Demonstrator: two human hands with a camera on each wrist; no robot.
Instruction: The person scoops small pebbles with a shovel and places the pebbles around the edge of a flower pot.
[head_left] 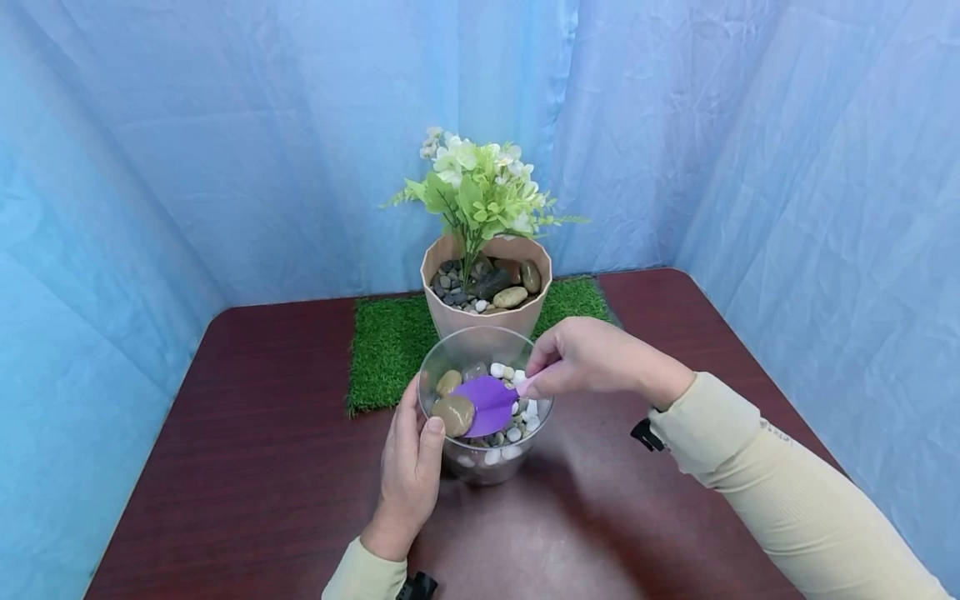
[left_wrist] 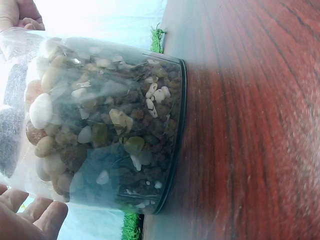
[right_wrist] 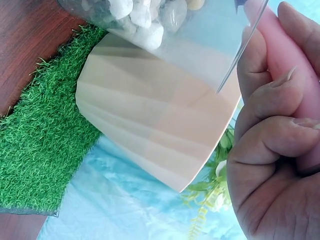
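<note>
A clear container partly filled with white, brown and grey stones stands on the table. My left hand holds its left side, thumb near the rim; in the left wrist view the fingers lie along the wall. My right hand grips the pink handle of a small shovel with a purple blade. That blade is inside the container's mouth, above the stones. A large brown stone lies at the blade's left edge; whether it rests on the blade I cannot tell.
Right behind the container stands a beige flowerpot holding stones and a white-flowered plant. It sits on a green turf mat. Blue curtains enclose the back and sides of the dark red table.
</note>
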